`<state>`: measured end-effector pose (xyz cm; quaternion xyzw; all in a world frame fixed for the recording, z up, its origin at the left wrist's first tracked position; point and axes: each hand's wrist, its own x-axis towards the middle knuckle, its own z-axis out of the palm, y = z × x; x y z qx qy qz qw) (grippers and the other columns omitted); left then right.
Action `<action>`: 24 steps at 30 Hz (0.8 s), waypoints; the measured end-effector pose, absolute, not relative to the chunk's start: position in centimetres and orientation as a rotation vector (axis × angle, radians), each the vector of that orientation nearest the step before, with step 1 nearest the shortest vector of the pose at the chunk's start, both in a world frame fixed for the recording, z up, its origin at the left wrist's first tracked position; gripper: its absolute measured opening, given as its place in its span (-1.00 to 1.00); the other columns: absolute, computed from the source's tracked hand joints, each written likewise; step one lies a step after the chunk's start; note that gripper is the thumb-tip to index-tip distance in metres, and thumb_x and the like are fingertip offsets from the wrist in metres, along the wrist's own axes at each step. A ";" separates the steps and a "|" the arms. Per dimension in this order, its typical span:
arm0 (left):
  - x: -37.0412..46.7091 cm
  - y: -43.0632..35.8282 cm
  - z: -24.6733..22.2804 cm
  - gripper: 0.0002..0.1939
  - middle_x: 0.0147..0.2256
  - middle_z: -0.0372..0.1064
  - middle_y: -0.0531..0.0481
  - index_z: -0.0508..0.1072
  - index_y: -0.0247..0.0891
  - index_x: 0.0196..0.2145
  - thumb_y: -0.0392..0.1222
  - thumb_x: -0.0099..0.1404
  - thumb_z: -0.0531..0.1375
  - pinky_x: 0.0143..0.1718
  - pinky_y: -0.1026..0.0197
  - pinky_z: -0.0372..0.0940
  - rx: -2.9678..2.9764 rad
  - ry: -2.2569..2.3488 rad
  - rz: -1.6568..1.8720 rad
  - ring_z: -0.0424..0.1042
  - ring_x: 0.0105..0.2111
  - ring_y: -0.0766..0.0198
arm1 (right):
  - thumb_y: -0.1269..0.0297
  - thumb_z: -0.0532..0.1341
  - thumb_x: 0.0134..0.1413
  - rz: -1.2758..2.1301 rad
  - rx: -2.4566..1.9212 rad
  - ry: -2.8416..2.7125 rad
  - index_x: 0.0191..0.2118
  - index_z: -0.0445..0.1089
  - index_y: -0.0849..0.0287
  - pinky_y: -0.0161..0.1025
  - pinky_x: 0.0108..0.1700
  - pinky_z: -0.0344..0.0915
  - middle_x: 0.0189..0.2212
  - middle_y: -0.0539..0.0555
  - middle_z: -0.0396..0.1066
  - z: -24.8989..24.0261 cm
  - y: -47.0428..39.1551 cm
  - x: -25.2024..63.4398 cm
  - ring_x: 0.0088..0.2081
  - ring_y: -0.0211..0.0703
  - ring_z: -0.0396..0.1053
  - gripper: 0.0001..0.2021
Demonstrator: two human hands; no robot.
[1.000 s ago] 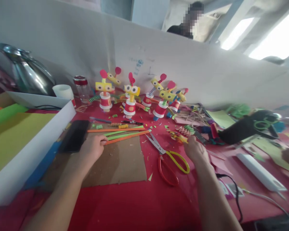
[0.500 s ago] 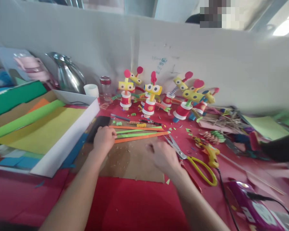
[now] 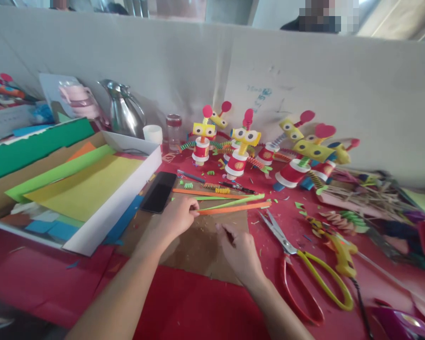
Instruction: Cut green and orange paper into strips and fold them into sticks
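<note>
My left hand [image 3: 180, 216] is closed, its fingertips pinched at the left ends of the paper strips. An orange paper strip [image 3: 237, 208] and a light green strip [image 3: 233, 202] run rightward from those fingers. Another orange strip [image 3: 208, 193] lies just beyond. Below them, my right hand [image 3: 240, 249] hovers over a brown cardboard sheet [image 3: 194, 252], with fingers loosely curled, thumb and forefinger apart, and nothing visible between them. To its right lie large scissors [image 3: 286, 246] with one red and one yellow handle, blades partly spread. A black phone [image 3: 159, 191] rests beyond my left hand.
Several paper-cup robot figures [image 3: 237, 163] stand along the grey partition [image 3: 184, 56]. A white box [image 3: 123, 198] of coloured paper is at left, before a steel jug [image 3: 125, 111]. A yellow glue gun [image 3: 345, 257] with its cord and a purple device [image 3: 403, 323] lie at right.
The view has swung left, shifting the scene rightward. My left hand has moved right, off the phone's edge, along the strips. My right hand has come closer to it. The green strips now meet at their right ends.
</note>
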<state>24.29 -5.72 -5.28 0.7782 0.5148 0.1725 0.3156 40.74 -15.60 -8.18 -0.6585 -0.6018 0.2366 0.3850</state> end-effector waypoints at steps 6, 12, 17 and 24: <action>24.4 -6.7 -4.3 -0.88 -0.41 0.45 0.05 0.46 -0.24 -0.38 -0.16 0.11 0.26 -0.33 0.26 0.19 1.609 1.032 0.388 0.37 -0.40 0.29 | -0.11 0.28 -0.01 1.146 -1.352 -0.894 -0.33 0.43 0.18 -0.30 -0.45 0.17 -0.54 -0.01 0.37 -7.1 -15.2 40.7 -0.52 -0.25 0.28 -0.61; 25.5 -7.9 -4.5 -0.89 -0.46 0.47 0.06 0.56 -0.22 -0.44 -0.15 0.10 0.27 -0.31 0.22 0.15 1.554 0.843 0.271 0.34 -0.42 0.26 | 0.05 0.35 -0.05 1.076 -1.257 -0.921 -0.46 0.44 0.18 -0.32 -0.46 0.09 -0.60 -0.08 0.28 -6.3 -15.2 41.4 -0.52 -0.31 0.16 -0.72; 27.2 -9.2 -4.7 -0.91 -0.53 0.42 0.08 0.55 -0.21 -0.52 -0.16 0.06 0.29 -0.39 0.23 0.12 1.430 0.899 0.398 0.30 -0.48 0.29 | 0.06 0.35 -0.04 0.981 -1.275 -1.017 -0.52 0.37 0.16 -0.32 -0.49 0.06 -0.62 -0.11 0.22 -6.3 -15.2 41.9 -0.55 -0.32 0.10 -0.71; 27.4 -9.0 -3.9 -0.86 -0.46 0.46 0.05 0.47 -0.28 -0.39 -0.20 0.09 0.33 -0.40 0.30 0.24 0.986 0.978 0.753 0.39 -0.50 0.38 | 0.00 0.23 0.13 0.835 -1.300 -0.821 -0.41 0.23 0.12 -0.35 -0.55 0.11 -0.58 -0.14 0.25 -5.6 -15.3 42.7 -0.60 -0.36 0.18 -0.69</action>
